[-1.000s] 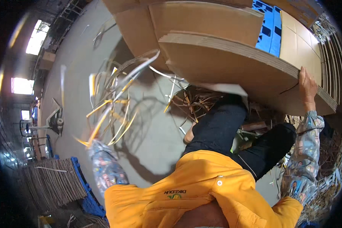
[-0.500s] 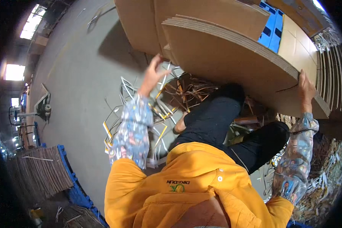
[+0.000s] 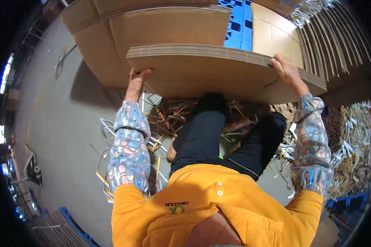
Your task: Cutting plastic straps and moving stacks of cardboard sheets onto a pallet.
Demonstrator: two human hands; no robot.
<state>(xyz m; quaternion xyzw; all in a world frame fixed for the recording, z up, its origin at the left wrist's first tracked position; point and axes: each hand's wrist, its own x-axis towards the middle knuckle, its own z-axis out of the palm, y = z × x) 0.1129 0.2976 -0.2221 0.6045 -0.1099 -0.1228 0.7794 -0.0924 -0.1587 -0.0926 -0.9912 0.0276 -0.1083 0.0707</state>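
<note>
A thick stack of flat brown cardboard sheets [image 3: 206, 74] stands tilted on edge before my knees, its layered upper edge showing. My left hand [image 3: 137, 82] grips its left end, thumb on the near face and the other fingers mostly hidden. My right hand [image 3: 287, 72] is closed over the top edge near the right end, fingers lying across the layers. Behind the stack lean larger cardboard sheets [image 3: 165, 29], close to it but not in my hands. Both forearms wear patterned sleeve covers.
A blue plastic pallet [image 3: 240, 26] and a flat cardboard sheet [image 3: 272, 31] lie beyond the stack. Upright cardboard [image 3: 336, 37] stands far right, above heaped paper scraps [image 3: 354, 140]. Loose strapping [image 3: 107, 177] litters the floor by my left arm. A wheeled metal frame [image 3: 31, 168] stands at far left.
My left hand has gone from free beside the stack to holding its left end. The stack now sits more level and further left in view, my right hand still on it.
</note>
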